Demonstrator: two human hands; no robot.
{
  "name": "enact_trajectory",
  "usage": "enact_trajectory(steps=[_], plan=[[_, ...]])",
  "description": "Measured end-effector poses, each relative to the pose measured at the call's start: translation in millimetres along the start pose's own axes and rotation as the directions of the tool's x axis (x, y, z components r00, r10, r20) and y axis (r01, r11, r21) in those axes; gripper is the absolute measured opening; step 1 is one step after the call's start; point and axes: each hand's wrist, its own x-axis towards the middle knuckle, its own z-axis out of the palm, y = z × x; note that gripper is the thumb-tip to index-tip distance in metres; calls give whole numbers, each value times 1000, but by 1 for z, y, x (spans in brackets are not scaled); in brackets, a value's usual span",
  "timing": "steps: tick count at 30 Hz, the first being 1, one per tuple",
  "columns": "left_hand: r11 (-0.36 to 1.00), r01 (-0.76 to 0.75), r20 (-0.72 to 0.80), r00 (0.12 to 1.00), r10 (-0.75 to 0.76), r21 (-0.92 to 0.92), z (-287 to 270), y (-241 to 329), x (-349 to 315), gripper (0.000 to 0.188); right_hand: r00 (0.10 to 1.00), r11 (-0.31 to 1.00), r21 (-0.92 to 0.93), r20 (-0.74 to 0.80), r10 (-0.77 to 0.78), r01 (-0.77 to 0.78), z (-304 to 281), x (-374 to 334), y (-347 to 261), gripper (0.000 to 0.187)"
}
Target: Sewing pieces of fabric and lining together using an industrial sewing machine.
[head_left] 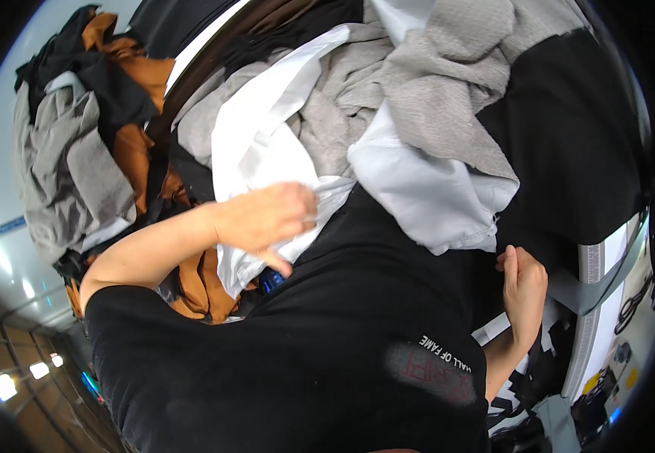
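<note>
In front of my body, my left hand [267, 219] is over a glossy white cloth [256, 143]. Its fingers are bent and slightly blurred, the thumb stands apart, and nothing shows in its grasp. Farther right, my right hand [522, 283] has its fingers curled in beside black fabric [569, 136]; what they hold, if anything, is hidden. Between and beyond the hands lies a heap of grey textured fabric [448, 90], with a pale, light-grey cloth piece [418, 189] hanging from it toward me. A small dark-blue object [271, 281] peeks out below my left thumb.
At the left hangs a pile of grey cloth [71, 174], with rust-brown fabric [132, 151] and black pieces. Scissors [631, 308] and a white strip with ruler markings [590, 279] are at the right. Black and white scraps [520, 385] lie low, below my right hand.
</note>
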Motion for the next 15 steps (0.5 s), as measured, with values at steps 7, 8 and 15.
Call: enact_trajectory(steps=[7, 8, 15], plan=[[778, -131, 373, 917, -140, 614, 46, -6, -87, 51, 975, 974, 54, -48, -217, 220, -5, 3, -31, 25], [830, 173, 362, 839, -406, 530, 43, -12, -88, 46, 966, 967, 49, -68, -248, 252, -4, 2, -31, 23], [705, 685, -570, 658, -492, 182, -78, -34, 6, 16, 944, 866, 393, -19, -330, 310, -23, -5, -40, 19]])
